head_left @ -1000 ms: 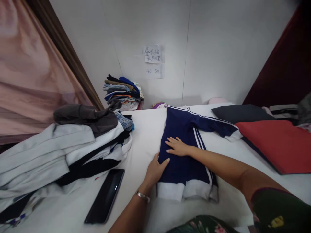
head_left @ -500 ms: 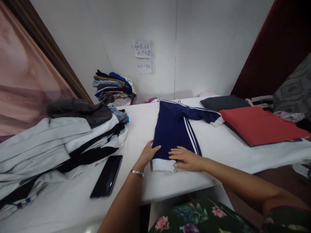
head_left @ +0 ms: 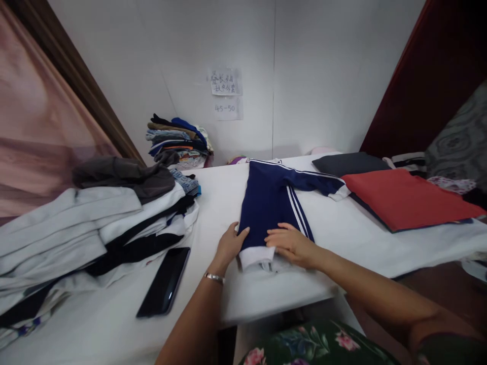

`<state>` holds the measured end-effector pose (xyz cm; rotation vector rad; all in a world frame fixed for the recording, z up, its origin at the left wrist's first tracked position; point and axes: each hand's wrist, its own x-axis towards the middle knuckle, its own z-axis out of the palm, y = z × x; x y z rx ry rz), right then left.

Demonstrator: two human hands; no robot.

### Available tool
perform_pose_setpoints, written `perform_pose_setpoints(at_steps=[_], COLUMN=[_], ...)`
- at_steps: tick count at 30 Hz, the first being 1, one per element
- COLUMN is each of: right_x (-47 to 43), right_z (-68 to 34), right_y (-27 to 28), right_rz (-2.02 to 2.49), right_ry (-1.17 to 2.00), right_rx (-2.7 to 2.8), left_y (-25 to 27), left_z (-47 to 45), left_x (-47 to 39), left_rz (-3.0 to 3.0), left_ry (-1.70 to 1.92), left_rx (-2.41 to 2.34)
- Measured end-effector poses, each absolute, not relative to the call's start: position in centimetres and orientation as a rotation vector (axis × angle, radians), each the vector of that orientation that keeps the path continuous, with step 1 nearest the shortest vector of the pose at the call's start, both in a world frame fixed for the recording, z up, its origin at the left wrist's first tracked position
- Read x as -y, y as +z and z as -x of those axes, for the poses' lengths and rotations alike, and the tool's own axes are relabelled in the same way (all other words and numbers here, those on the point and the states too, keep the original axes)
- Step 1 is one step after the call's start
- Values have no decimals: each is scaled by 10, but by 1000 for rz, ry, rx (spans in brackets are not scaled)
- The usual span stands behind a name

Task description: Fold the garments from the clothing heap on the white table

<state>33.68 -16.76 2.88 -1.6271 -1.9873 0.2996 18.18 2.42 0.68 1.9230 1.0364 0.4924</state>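
Note:
A navy track jacket (head_left: 262, 208) with white stripes and white trim lies partly folded in front of me. One sleeve (head_left: 315, 183) stretches out to the right and ends in a white cuff. At the jacket's lower left edge, my left hand (head_left: 231, 243) grips the cloth, thumb on top and the other fingers partly hidden. My right hand (head_left: 291, 244) rests palm down near the hem, its fingers extended over the navy fabric. Below the hands, the white hem band (head_left: 256, 256) hangs slightly uneven.
On the white table (head_left: 216, 203), a black phone (head_left: 164, 282) and a heap of loose clothes (head_left: 114, 223) lie left. A stack of folded garments (head_left: 177, 139) stands by the wall. Folded red cloth (head_left: 411, 197) and dark grey cloth (head_left: 350, 163) lie right. The table's front edge is close.
The right hand has drawn in a little at the hem, and its fingers are slightly more bent. The hem's underside shows more. The left hand keeps its place on the edge.

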Motion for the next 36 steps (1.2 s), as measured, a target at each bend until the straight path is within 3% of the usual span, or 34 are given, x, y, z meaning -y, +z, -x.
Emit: perform_pose_setpoints(at_steps=[5,9,12,16,19,29,36], right_x=[179,185,192,207,213,185,168], right_z=[-331,-349,-407,-517,-581,-631,-637], right_y=[24,21,18,23,32,40,87], right_rz=[1655,1540,1676,2232,2509,2813,2667], right_ry=[548,597,368,-100,-175,-73,-83], right_rx=[2057,1842,1392,789,593,500,767], left_y=[13,6,2,1,0,7,10], left_z=[-180,-185,-188,-189,-189,-184,-182], left_x=[-7,11,16,14,12,17,20], left_rz=[-2260,-2487,-2587,-2611,-2628,-2581,-2512], left_ry=[840,426,229,232,218,242,245], left_rx=[-752,-310,-292,-309,-313,-287,-315])
